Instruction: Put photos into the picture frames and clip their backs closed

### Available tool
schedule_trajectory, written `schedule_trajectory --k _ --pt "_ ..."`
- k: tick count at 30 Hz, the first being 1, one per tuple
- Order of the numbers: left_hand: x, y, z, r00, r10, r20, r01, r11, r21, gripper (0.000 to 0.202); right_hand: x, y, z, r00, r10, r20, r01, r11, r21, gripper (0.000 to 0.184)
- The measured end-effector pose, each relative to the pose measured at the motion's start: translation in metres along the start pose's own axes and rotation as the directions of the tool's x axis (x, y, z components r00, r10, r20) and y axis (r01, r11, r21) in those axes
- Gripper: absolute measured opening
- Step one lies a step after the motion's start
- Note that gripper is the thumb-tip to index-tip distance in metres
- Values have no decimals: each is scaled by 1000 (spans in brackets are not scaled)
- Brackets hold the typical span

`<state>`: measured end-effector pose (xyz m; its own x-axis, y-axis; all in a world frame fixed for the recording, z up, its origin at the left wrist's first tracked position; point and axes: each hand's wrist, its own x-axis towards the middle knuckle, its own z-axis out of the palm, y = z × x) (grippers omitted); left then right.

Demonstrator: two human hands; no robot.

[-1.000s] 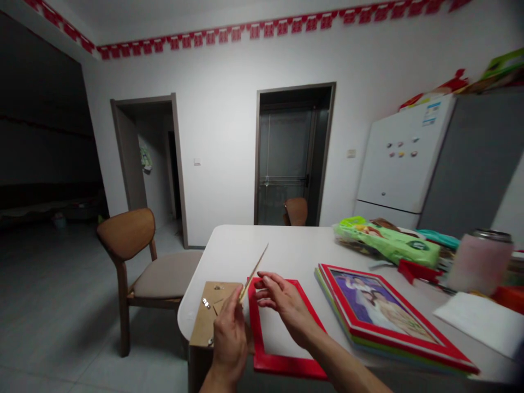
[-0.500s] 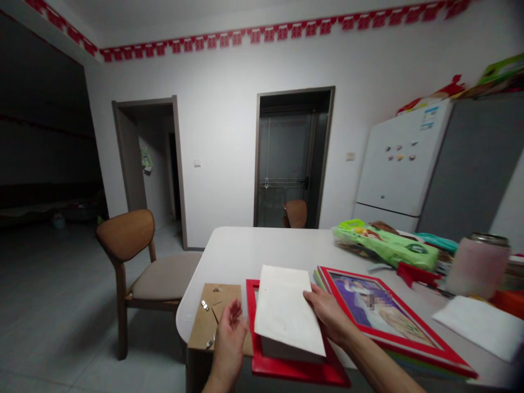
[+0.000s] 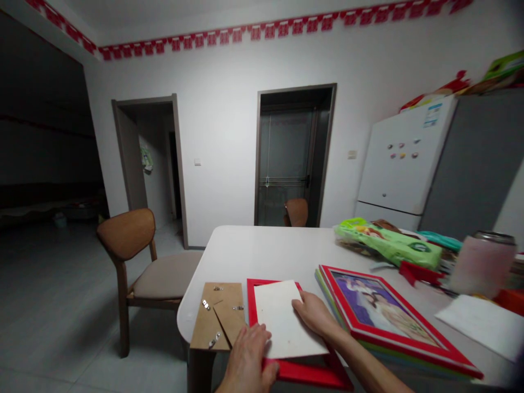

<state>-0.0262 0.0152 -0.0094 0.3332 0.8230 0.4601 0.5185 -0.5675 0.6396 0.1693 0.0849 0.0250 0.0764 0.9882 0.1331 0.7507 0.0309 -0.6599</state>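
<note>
A white card or sheet lies tilted over a red picture frame, covering most of its opening. My right hand grips the card's right edge, thumb on top and the other fingers hidden beneath. At the lower left, my left hand rests palm down with fingers stretched over the card's left edge and the frame's side. Its thumb sits apart, near the frame's front bar. Left of the frame is a brown backing board with metal clips and a cut-out stand flap.
On the right, a red-framed photo tops a stack of frames. Beyond it are a green package, a pink jar and a white folded sheet. A wooden chair stands left of the white table.
The white card has come down lower onto the red frame. My left hand has moved right from above the backing board to the card's edge. My right hand keeps its grip.
</note>
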Motion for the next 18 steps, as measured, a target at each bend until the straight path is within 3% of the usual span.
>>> schedule_trajectory --k 5,10,13,16,18 --pt "-5 0 -15 997 -30 72 26 998 53 49 -4 3 1 999 -3 -53 -15 945 -326 32" --pt "-14 -14 -58 965 -240 108 213 953 214 61 -16 -22 6 987 -151 -52 133 958 -254 37" --pt "-18 -37 -76 923 -384 -1 357 858 369 63 -34 -59 28 953 -302 16 299 935 -191 40" --pt "-19 -59 -81 914 -397 -81 395 826 402 59 -50 -92 62 889 -432 150 454 870 -191 45" --pt "-18 -68 -82 923 -373 -93 379 845 377 54 -54 -104 78 885 -429 181 462 855 -235 43"
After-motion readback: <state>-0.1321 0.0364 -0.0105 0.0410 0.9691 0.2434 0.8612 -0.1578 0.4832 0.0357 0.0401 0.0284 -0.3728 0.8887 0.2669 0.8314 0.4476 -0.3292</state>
